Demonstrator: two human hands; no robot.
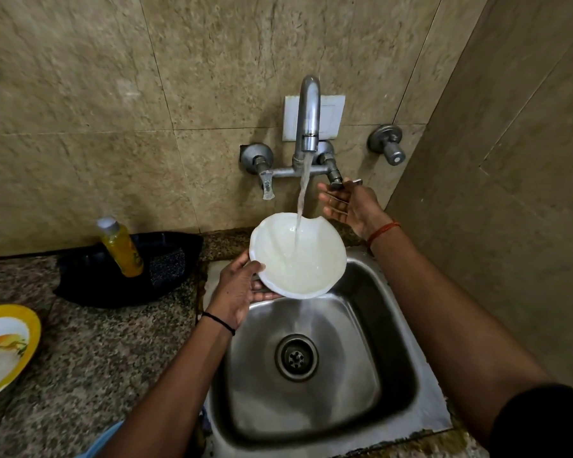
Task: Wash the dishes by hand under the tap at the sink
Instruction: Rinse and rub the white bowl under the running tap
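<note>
Rinsing's the step here: left hand (237,289) fingers clamp the white bowl (297,256) under the stream over the sink (387,342), right hand (348,206) fingers spread loose just under the tap handle (343,183), so next probably scrub or tip it out.

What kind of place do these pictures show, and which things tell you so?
Most likely a small home kitchen washing corner. A square stainless steel sink is set in a speckled granite counter, a wall-mounted metal tap runs water into a white round bowl, and a yellow dish-soap bottle stands nearby.
</note>
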